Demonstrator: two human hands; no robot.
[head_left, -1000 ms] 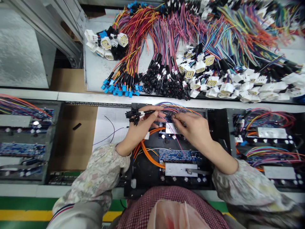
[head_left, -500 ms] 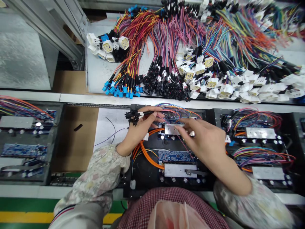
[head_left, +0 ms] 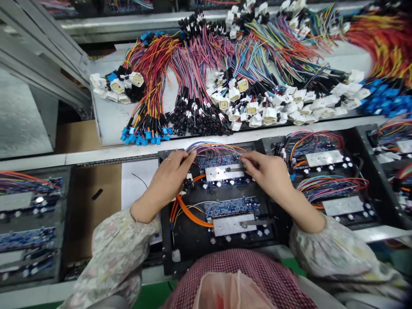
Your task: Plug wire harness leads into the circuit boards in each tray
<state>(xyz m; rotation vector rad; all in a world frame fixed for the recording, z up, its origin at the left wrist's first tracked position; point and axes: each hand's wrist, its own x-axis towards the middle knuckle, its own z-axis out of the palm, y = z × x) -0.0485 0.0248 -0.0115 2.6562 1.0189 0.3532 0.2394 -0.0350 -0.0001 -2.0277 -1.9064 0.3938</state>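
My left hand (head_left: 170,178) is closed at the left end of a bundle of coloured wires (head_left: 212,147), fingertips on the wires. Below its fingers sit small black and white connectors (head_left: 188,183), partly hidden by the hand. At the right end of the upper blue circuit board (head_left: 209,163), my right hand (head_left: 265,169) pinches a thin wire at the board's edge; its tip is mostly hidden by the fingers. The bundle arches over this board, which carries a silver metal plate (head_left: 217,173) with a grey strip. Both boards lie in a black tray (head_left: 189,216).
A lower circuit board (head_left: 225,208) with orange cables (head_left: 193,214) lies nearer me. Neighbouring trays hold more wired boards (head_left: 325,159). Behind the rail (head_left: 128,150), a shelf carries heaps of wire harnesses (head_left: 193,77) with blue, black and white connectors. Paper (head_left: 128,184) lies on cardboard (head_left: 83,189) to the left.
The view has shifted. My right hand has moved from above the metal plate to the board's right end. My left hand has turned back-up, and the black connectors have dropped below its fingers.
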